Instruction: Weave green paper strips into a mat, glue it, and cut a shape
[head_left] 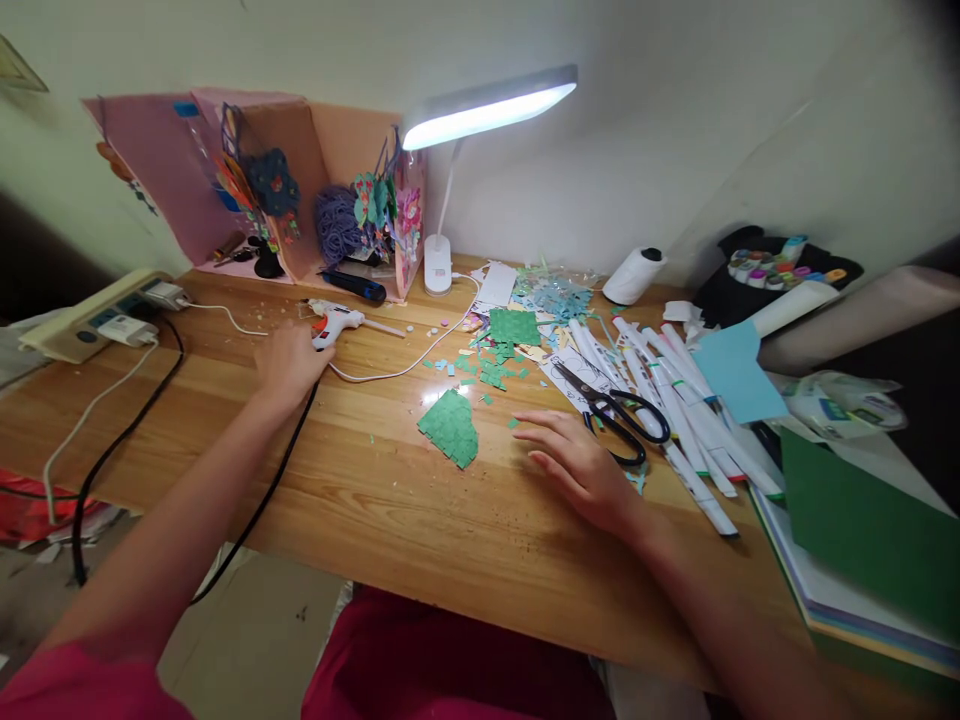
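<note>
My left hand (289,362) is at the white hot glue gun (341,318), its fingers closed about the handle and orange trigger. The gun lies on the wooden table with a glue stick jutting from its back end, pointing right. My right hand (574,465) rests palm down with fingers stretched, holding nothing. Between my hands lies a green piece (451,428) covered with small overlapping paper squares. Black-handled scissors (611,408) lie just beyond my right hand, blades pointing away to the left. Behind the green piece are loose green squares (493,373) and a green paper sheet (514,326).
A lit desk lamp (437,268) stands at the back, beside a pink cardboard box (311,140) with crafts and yarn. Several white markers (679,400) and coloured paper (870,530) lie at right. A power strip (90,325) and cables (270,485) are at left.
</note>
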